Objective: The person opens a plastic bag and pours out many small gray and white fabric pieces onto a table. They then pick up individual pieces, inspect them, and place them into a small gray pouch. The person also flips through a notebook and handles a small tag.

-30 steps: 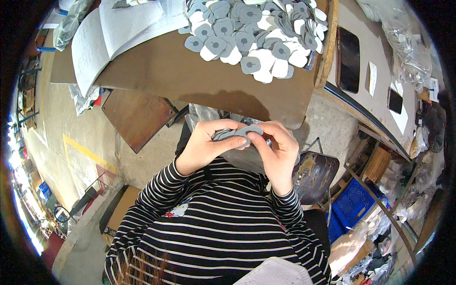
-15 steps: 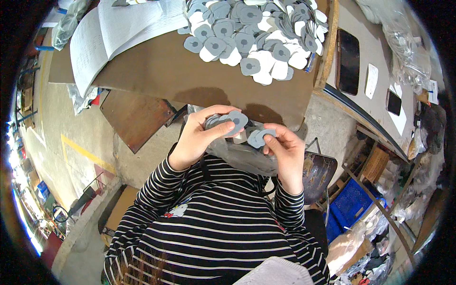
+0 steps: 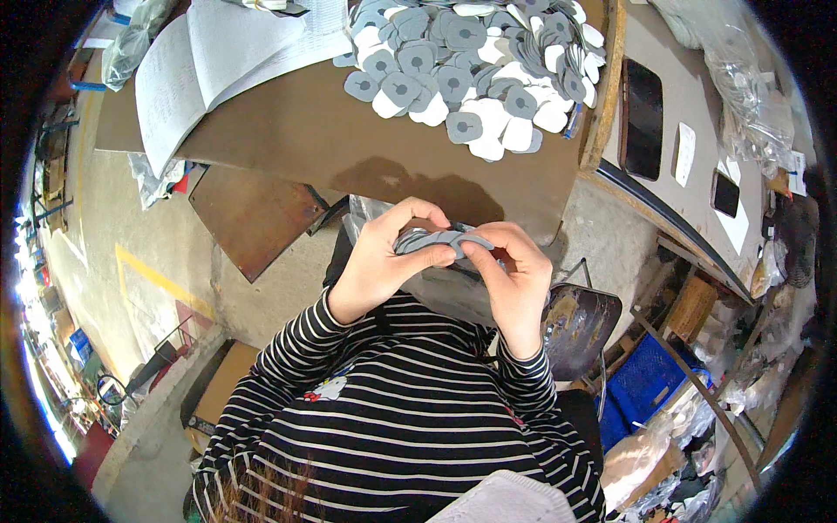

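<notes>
left hand (image 3: 370, 261) pinching grey pieces (image 3: 420, 241), right hand (image 3: 519, 283) pinching their right end, all above the clear bag (image 3: 453, 295), by the table (image 3: 288, 131); light thumbs, edges level should stop slips here.

Held pcs (image 3: 422, 241): matt, smooth, foam-like. Tabletop (image 3: 288, 131): smooth, w/ sl. sheen. Notebook (image 3: 235, 52): matt paper. Bag (image 3: 449, 295): glossy plastic. Shirt (image 3: 392, 392): cloth.

Brown table (image 3: 392, 144), twelve o'clock; grey table (image 3: 678, 211), two o'clock. Worn seat (image 3: 582, 324), four o'clock. Concrete floor (image 3: 153, 218), yellow line (image 3: 166, 281), nine o'clock. Bright glare (image 3: 39, 375), eight-thirty.
</notes>
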`<state>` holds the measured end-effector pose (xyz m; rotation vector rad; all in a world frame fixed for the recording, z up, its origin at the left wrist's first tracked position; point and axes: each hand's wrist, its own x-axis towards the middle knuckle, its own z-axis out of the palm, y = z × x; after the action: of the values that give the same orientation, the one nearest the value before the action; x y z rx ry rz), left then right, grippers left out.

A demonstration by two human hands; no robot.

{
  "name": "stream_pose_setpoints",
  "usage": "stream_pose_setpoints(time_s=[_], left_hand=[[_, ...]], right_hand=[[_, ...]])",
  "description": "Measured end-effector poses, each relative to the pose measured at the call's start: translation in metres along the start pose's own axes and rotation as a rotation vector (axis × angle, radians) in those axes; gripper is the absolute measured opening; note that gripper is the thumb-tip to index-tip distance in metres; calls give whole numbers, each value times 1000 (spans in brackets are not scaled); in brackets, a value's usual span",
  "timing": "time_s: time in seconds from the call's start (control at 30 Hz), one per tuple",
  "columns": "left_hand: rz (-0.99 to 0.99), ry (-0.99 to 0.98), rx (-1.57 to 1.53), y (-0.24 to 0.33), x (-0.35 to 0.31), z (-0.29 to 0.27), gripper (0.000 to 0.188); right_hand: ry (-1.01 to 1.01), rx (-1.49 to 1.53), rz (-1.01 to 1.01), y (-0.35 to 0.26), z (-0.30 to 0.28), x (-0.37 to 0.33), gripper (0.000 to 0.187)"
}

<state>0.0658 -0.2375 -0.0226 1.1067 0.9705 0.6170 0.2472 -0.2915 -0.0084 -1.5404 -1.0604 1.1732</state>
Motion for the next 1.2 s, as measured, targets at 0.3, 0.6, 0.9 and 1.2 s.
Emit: stream_pose_setpoints(time_s=[0.3, 0.6, 0.9, 1.2], left_hand=[[-233, -61, -693, 19, 0, -7, 45], [-238, -150, -319, 11, 0, 2, 22], [-132, -122, -20, 6, 2, -1, 15], [-191, -66, -303, 8, 6, -7, 23]], right_hand=[[-107, -346, 62, 10, -28, -12, 26], [14, -7, -2, -10, 2, -3, 25], [81, 55, -82, 11, 3, -6, 15], [88, -88, 30, 25, -22, -13, 22]])
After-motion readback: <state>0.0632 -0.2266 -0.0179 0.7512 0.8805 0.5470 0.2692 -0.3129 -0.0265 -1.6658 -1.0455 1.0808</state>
